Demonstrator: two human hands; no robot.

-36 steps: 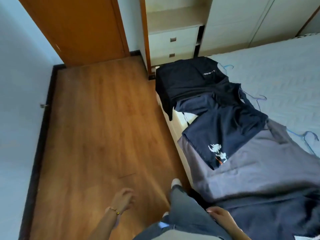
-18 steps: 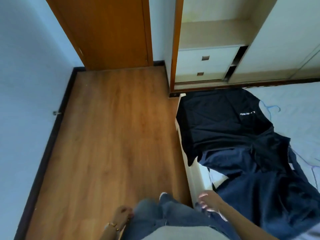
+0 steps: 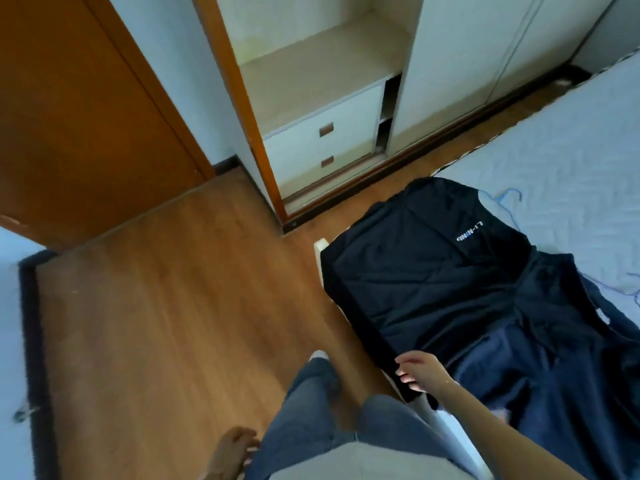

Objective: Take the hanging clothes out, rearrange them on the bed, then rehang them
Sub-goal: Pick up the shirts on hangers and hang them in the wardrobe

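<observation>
A black shirt (image 3: 426, 271) with small white lettering lies spread at the corner of the bed (image 3: 568, 157), its hem hanging over the edge. A navy garment (image 3: 540, 382) lies partly over and beside it on the right. My right hand (image 3: 420, 372) reaches to the black shirt's lower hem, fingers curled at the cloth's edge; whether it grips the fabric is unclear. My left hand (image 3: 235, 452) hangs loose by my left leg, fingers apart, holding nothing. Thin blue hangers (image 3: 509, 199) peek out from under the clothes on the bedspread.
An open wardrobe (image 3: 311, 84) with a bare shelf and two white drawers (image 3: 322, 143) stands ahead. An orange wooden door (image 3: 79, 109) is at the left. Wooden floor (image 3: 166, 306) runs between the wall and the bed. My legs in jeans (image 3: 325, 410) are below.
My view has moved forward along the bed toward the wardrobe. My right hand has risen from my side and reached the black shirt's hem. The left hand stays low by my leg.
</observation>
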